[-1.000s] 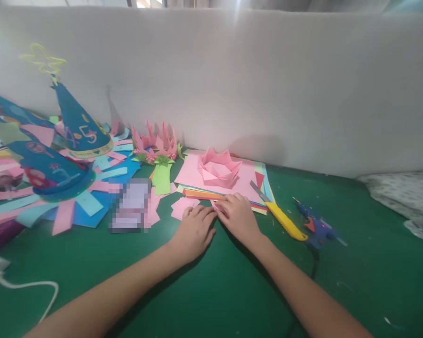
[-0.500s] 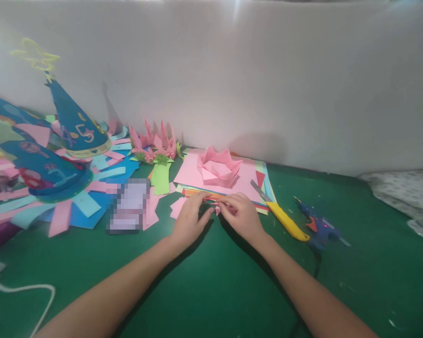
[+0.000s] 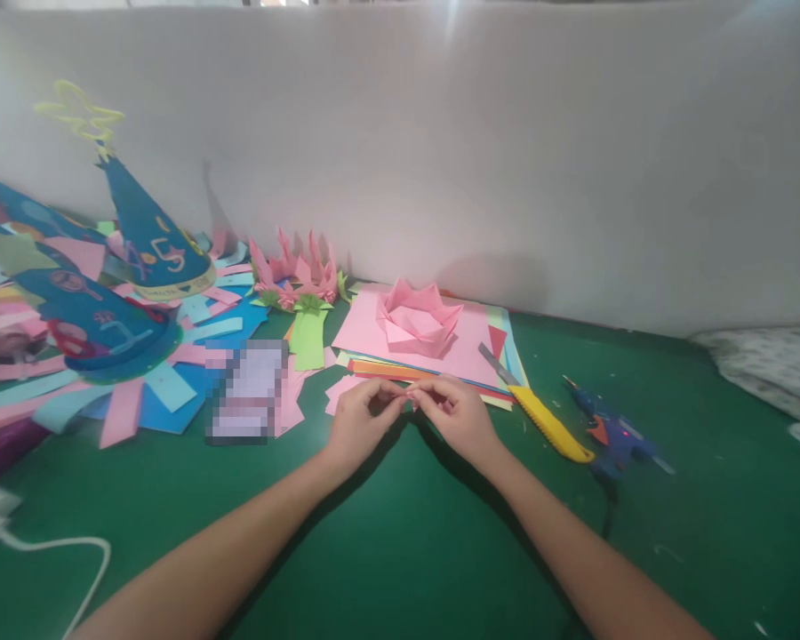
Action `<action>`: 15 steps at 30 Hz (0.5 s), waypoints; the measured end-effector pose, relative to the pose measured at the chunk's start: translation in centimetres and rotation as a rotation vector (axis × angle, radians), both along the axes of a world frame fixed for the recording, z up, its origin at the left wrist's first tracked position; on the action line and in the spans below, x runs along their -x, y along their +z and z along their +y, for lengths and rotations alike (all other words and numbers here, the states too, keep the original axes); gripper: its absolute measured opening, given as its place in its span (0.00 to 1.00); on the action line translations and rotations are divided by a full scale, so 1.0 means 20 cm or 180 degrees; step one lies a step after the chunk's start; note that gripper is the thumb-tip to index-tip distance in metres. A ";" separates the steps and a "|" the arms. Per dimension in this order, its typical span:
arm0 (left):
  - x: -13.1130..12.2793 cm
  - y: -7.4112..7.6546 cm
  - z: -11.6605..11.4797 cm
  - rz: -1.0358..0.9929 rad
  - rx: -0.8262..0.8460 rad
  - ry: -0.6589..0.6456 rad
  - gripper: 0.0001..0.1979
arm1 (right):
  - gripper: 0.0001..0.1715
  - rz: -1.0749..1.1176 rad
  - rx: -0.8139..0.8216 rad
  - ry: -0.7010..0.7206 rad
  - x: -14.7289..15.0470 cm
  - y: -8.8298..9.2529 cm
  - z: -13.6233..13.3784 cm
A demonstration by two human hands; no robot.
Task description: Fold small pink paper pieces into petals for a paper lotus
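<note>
Between my fingertips is a small piece of pink paper (image 3: 412, 396), mostly hidden by the fingers. My left hand (image 3: 365, 421) pinches it from the left with thumb and forefinger. From the other side my right hand (image 3: 459, 414) is closed on the same piece, its fingers curled. Just beyond both hands, a folded pink paper lotus (image 3: 419, 320) sits on a stack of coloured paper (image 3: 355, 325). Pink paper scraps (image 3: 339, 391) lie beside my left hand. A yellow utility knife (image 3: 552, 423) rests to the right of my right hand, its blade out on the stack.
A blue hot glue gun (image 3: 617, 440) lies at the right. A phone (image 3: 250, 391), blurred out, is at left, near a pink paper crown (image 3: 297, 276) with green leaves. Blue cone hats (image 3: 150, 231) with paper strips fill the far left. A white cable (image 3: 73, 540) runs at lower left.
My left forefinger and thumb have closed in, and both hands' fingertips now meet at the pink piece. The whole view has shifted slightly.
</note>
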State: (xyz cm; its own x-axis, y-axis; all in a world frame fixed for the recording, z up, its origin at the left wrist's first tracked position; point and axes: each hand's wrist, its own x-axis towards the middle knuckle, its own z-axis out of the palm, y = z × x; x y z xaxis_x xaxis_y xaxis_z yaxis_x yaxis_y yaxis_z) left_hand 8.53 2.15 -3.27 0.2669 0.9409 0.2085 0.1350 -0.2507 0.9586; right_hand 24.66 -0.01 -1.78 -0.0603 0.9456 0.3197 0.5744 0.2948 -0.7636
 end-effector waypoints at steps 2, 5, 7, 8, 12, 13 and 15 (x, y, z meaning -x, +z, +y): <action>0.00 0.00 0.01 -0.0177 0.0141 0.0004 0.07 | 0.09 0.0047 -0.0067 0.0059 0.00 -0.01 0.00; -0.01 0.00 0.02 -0.0358 0.0281 -0.0087 0.08 | 0.07 0.0079 -0.0193 -0.0023 0.01 -0.03 0.00; -0.02 0.00 0.02 -0.0359 0.0316 -0.0169 0.07 | 0.06 0.0103 -0.0221 -0.0102 0.02 -0.04 0.00; -0.02 0.00 0.02 -0.0354 0.0323 -0.0199 0.07 | 0.06 0.0108 -0.0226 -0.0122 0.02 -0.04 0.00; -0.02 0.00 0.01 -0.0328 0.0295 -0.0218 0.05 | 0.04 0.0041 -0.0232 -0.0097 0.01 -0.03 0.00; -0.02 0.00 0.00 -0.0308 0.0270 -0.0179 0.05 | 0.04 -0.0008 -0.0266 -0.0102 0.01 -0.02 0.00; -0.02 0.00 -0.01 -0.0247 0.0249 -0.0104 0.05 | 0.06 -0.0149 -0.0385 -0.0110 0.00 -0.01 -0.01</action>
